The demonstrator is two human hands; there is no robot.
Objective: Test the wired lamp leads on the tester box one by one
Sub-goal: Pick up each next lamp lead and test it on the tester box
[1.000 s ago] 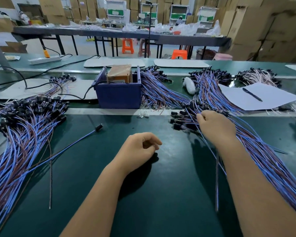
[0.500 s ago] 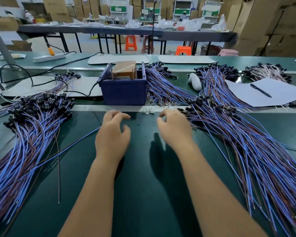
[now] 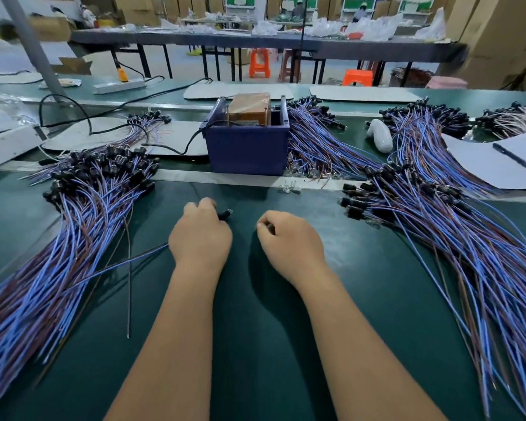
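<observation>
The tester box (image 3: 246,150) is a dark blue bin at the middle back, holding a brown block and upright metal pins. My left hand (image 3: 199,238) grips one lamp lead (image 3: 119,264) near its black socket. The socket pokes out to the right of my fingers and the blue-brown wires trail off to the left. My right hand (image 3: 289,241) sits close beside it with the fingers curled and the thumb against the forefinger. Anything pinched there is hidden. Heaps of leads lie to the left (image 3: 73,214) and to the right (image 3: 438,226).
Small glass bulbs (image 3: 289,188) lie on the pale strip in front of the box. A black cable (image 3: 170,150) runs left from the box. Paper with a pen (image 3: 513,158) and a white object (image 3: 378,135) sit at the back right. More leads (image 3: 319,141) lie behind the box.
My right hand left the right-hand heap and came to the middle, then drew back curled. My left hand reached forward and took hold of the single loose lead.
</observation>
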